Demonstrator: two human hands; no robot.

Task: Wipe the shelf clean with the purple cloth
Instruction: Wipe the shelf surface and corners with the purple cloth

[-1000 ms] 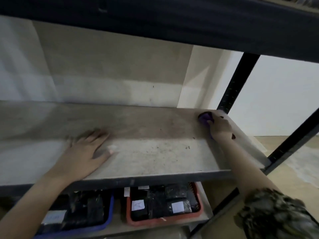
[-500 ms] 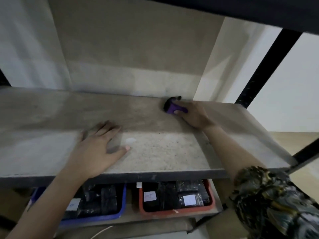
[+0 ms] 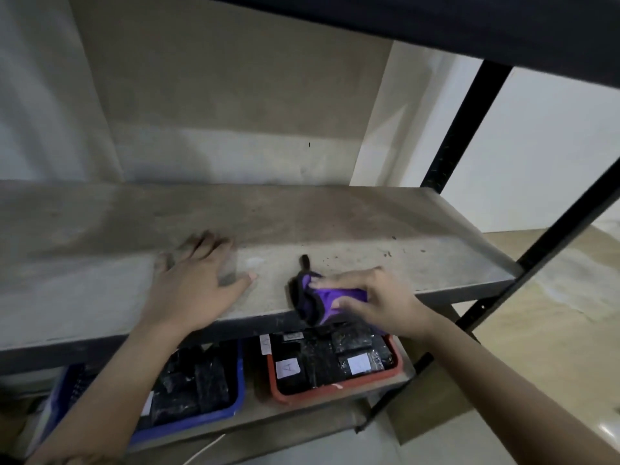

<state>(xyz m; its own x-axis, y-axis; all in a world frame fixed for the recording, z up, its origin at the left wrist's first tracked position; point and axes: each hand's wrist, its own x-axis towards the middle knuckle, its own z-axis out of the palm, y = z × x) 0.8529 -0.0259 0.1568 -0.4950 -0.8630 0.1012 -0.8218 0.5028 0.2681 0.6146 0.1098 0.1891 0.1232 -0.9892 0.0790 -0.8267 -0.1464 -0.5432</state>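
The grey shelf board (image 3: pixel 352 226) runs across the view, dusty, with dark specks toward its right side. My right hand (image 3: pixel 379 303) grips the bunched purple cloth (image 3: pixel 322 298) at the board's front edge, right of the middle; part of the cloth hangs over the edge. My left hand (image 3: pixel 198 283) lies flat on the board to the left of the cloth, fingers spread, holding nothing.
Below the board stand a blue tray (image 3: pixel 235 402) and a red tray (image 3: pixel 278 391), both with black wrapped packs and white labels. Black metal uprights (image 3: pixel 466 125) frame the right end. Another shelf (image 3: pixel 436 25) hangs close overhead. A wall closes the back.
My right hand has swept the cloth from the back right corner, leftward along the back, then forward to the front edge. My left hand has stayed pressed flat on the board.
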